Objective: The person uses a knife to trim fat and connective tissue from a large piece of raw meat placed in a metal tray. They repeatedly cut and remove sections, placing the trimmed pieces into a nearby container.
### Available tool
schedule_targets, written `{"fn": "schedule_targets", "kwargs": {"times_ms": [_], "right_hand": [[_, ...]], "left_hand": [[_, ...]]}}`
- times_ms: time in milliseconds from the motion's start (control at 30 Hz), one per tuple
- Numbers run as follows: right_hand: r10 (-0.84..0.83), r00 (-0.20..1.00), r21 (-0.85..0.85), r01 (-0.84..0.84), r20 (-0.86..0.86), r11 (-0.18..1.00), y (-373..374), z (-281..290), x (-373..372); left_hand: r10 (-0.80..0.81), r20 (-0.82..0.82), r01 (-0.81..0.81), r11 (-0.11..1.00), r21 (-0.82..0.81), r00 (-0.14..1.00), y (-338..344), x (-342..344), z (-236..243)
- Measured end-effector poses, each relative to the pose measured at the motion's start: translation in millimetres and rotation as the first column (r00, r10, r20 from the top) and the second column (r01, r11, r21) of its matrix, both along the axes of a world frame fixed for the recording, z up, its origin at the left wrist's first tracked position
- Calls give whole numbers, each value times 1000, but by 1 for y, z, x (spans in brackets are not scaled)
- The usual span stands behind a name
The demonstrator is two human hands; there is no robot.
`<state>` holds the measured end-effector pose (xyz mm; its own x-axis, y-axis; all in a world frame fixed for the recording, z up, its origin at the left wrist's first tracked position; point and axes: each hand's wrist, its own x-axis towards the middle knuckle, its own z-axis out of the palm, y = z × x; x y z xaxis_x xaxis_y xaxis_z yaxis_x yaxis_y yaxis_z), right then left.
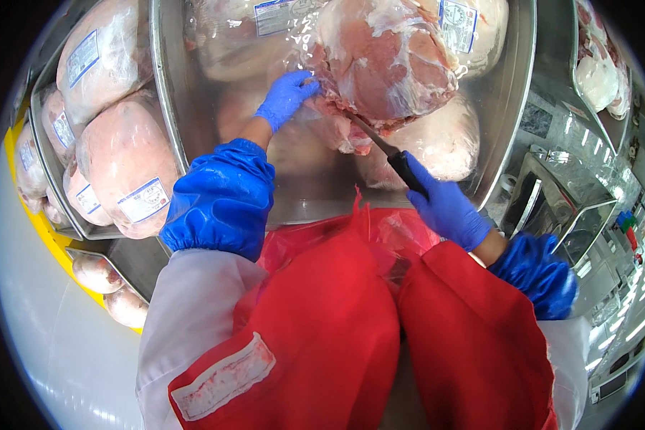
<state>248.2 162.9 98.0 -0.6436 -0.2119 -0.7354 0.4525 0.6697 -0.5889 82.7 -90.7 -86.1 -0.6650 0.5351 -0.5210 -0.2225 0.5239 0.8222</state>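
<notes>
The person wears thin blue disposable gloves on the left hand (287, 97) and the right hand (448, 208), puffy glossy blue plastic sleeve covers (222, 201) gathered at the cuffs, a white long-sleeved coat (186, 315), and a shiny red plastic apron (322, 322) bearing a smeared white rectangular label (222, 376).

Knife blade (369, 131) tip under meat (387, 68)

unwrapped meat cut (387, 61): 1 | knife (390, 154): 1 | gloved hands: 2, left (287, 97), right (448, 208) | steel tubs: 2, centre (512, 93), left (46, 154) | wrapped meat packs in left tub (125, 168): at least 5
</notes>
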Motion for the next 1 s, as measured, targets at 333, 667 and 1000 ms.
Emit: {"fn": "schedule_targets", "kwargs": {"times_ms": [333,667,1000], "right_hand": [[330,944,150,-328,13,933,6,54,-45],[-86,984,7,86,157,996,-12,29,-23],[-188,979,176,200,-85,964,-64,-48,88]], "left_hand": [[-6,-23,7,1000,29,1000,-4,-1,-3],[-38,-70,42,998,53,997,0,0,-10],[-35,-121,40,998,38,992,-4,2,-18]]}}
